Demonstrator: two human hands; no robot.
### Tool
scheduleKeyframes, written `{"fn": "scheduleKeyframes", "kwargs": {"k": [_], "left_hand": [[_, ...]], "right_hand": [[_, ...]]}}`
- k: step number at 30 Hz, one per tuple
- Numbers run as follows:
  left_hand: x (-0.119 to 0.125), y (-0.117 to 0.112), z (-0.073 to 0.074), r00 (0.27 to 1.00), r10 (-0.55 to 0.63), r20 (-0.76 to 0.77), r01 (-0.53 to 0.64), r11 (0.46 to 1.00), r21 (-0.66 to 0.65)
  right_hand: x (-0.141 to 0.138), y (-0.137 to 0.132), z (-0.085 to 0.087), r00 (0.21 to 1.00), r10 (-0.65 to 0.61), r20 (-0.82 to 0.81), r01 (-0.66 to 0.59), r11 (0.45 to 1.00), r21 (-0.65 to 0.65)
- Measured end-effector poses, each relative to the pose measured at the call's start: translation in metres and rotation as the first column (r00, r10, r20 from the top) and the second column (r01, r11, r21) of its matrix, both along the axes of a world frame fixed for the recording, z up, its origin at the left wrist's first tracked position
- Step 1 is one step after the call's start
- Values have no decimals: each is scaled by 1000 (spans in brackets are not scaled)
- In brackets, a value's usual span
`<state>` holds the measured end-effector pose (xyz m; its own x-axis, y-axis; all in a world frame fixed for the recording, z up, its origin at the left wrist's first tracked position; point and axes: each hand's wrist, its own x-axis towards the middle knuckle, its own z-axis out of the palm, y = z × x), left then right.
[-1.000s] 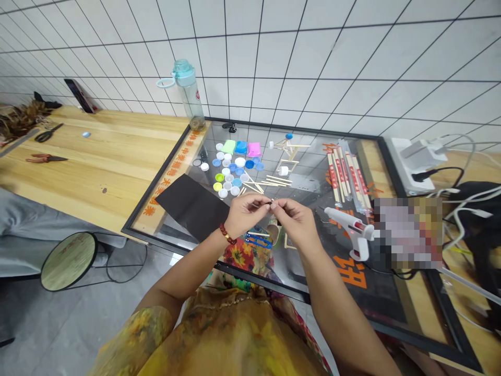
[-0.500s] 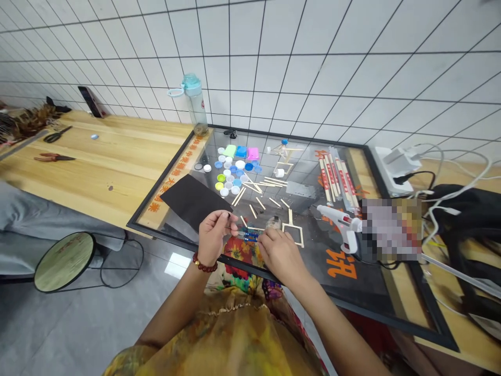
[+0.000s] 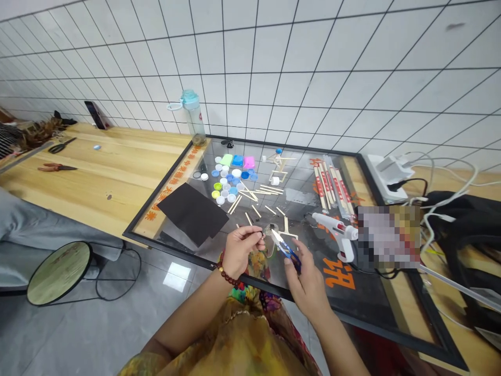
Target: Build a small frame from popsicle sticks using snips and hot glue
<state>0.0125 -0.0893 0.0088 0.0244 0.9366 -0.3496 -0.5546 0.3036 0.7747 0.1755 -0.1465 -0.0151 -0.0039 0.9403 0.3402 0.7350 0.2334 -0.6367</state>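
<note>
Blue-handled metal scissors [image 3: 288, 252] are pointing far-left, the right hand [image 3: 308, 282] gripping them; the left hand [image 3: 239, 253] is pinching a small black piece [image 3: 262, 234].

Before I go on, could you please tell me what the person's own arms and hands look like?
The left hand and right hand wear no gloves. A bracelet of dark reddish-brown beads with a gold-coloured one circles the left wrist; the right wrist is bare. A mottled yellow-olive sleeve shows on the left arm; no right sleeve is in view.
</note>
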Motion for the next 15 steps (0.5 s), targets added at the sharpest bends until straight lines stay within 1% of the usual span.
{"fn": "scheduleKeyframes", "kwargs": {"k": [2,4,6,9,12,15], "left_hand": [[10,5,-1,999,-28,18,28,999,-19],[17,14,1,997,-58,43,60,998,-30],[24,27,3,995,-83,61,85,996,-27],[32,50,7,991,-120,65,120,993,4],[36,69,7,992,-110,65,108,994,36],[34,76,4,993,-110,49,108,993,44]], "right_hand": [[5,6,2,999,-18,-28,18,1000,15],[10,16,9,997,-56,-55,58,998,25],[14,30,19,993,-89,-75,90,996,21],[15,54,29,994,-65,-86,67,997,26],[14,74,26,996,-58,-62,61,997,41],[16,82,15,998,-61,-4,61,998,12]]}}
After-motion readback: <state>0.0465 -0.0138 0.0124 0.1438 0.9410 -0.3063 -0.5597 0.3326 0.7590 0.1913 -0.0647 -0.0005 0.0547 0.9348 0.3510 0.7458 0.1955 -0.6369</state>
